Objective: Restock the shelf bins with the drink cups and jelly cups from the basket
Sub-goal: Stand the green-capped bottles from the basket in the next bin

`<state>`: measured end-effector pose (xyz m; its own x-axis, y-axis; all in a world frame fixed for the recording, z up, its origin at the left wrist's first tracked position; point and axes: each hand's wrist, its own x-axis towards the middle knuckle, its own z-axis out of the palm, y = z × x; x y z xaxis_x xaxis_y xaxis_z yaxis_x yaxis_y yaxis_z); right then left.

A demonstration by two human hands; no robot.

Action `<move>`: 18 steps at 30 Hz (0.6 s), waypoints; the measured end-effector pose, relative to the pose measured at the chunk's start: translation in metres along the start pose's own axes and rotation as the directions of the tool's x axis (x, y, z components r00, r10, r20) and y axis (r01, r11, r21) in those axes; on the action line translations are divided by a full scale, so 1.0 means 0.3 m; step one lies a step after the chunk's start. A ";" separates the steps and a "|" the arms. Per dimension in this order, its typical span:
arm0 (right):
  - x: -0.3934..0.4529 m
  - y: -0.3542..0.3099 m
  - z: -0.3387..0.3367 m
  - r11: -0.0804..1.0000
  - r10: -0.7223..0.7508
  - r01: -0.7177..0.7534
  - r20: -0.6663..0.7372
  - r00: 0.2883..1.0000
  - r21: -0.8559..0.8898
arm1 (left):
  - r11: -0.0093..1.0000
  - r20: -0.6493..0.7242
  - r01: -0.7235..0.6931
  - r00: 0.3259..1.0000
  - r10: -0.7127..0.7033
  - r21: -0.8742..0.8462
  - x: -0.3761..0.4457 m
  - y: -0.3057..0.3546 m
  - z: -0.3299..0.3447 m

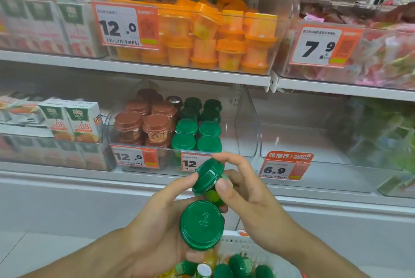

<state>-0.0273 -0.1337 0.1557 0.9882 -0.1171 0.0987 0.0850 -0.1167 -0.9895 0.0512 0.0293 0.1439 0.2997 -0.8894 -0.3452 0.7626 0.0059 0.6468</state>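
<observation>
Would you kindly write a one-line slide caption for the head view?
Both hands, left hand and right hand, hold green-lidded cups above the basket, facing the shelf bin.

Head camera looks forward and down, close on shelf bins [179,149].

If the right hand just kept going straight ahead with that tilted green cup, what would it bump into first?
Probably the front wall of the clear bin, near its price tag, with the green-lidded cups just behind it. The right hand holds the tilted green cup aimed that way, though depth is hard to judge.
</observation>
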 end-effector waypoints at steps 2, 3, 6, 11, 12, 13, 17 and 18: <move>0.017 -0.018 -0.023 0.997 0.010 -0.006 0.044 0.999 -0.078 | 0.999 -0.010 -0.047 0.999 0.047 -0.014 0.028 0.015 -0.028; 0.024 -0.027 -0.034 0.993 0.011 -0.003 0.066 0.998 -0.120 | 0.998 -0.021 -0.070 0.997 0.069 -0.009 0.036 0.022 -0.021; 0.049 -0.052 -0.059 0.959 0.017 0.014 0.107 0.994 -0.284 | 0.995 -0.098 -0.093 0.990 0.097 0.040 0.076 0.021 -0.034; 0.115 -0.067 -0.062 0.892 0.023 0.037 0.126 0.992 -0.450 | 0.980 -0.214 -0.162 0.959 0.183 0.112 0.098 0.033 -0.062; 0.129 -0.066 -0.061 0.896 0.031 0.030 0.130 0.991 -0.442 | 0.978 -0.217 -0.169 0.957 0.192 0.122 0.101 0.042 -0.066; 0.144 -0.067 -0.060 0.902 0.038 0.023 0.133 0.990 -0.431 | 0.975 -0.232 -0.178 0.951 0.204 0.131 0.104 0.052 -0.066; 0.207 -0.069 -0.064 0.925 0.079 -0.017 0.150 0.986 -0.378 | 0.955 -0.231 -0.202 0.940 0.251 0.217 0.082 0.075 -0.058; 0.219 -0.068 -0.068 0.932 0.092 -0.035 0.143 0.985 -0.360 | 0.951 -0.229 -0.197 0.940 0.253 0.239 0.071 0.078 -0.052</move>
<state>0.0332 -0.1591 0.1844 0.9999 0.0146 -0.0090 -0.0013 -0.4600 -0.8879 0.0844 0.0175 0.1411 0.6057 -0.7300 -0.3166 0.5288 0.0719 0.8457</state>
